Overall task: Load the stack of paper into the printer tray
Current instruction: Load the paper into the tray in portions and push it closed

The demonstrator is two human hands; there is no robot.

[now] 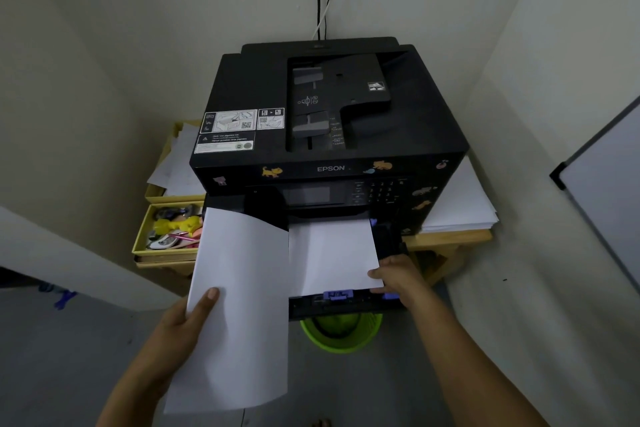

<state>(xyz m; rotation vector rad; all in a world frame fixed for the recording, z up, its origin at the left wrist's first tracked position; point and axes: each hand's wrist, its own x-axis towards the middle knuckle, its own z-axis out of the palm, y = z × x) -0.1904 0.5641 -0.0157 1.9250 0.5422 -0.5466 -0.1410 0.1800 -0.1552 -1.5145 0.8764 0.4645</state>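
Note:
A black Epson printer [325, 107] stands on a wooden table, its paper tray [346, 305] pulled out toward me. White paper [332, 253] lies in the tray. My right hand [398, 277] touches the near right corner of that paper, thumb on top. My left hand [187, 319] grips a stack of white paper [239, 308] by its left edge, thumb on top, and holds it in the air left of the tray.
A yellow box of stationery [166, 229] and loose sheets [180, 163] sit left of the printer. More paper [457, 204] is piled on its right. A green bin [343, 333] stands on the floor under the tray. A whiteboard [602, 191] leans on the right wall.

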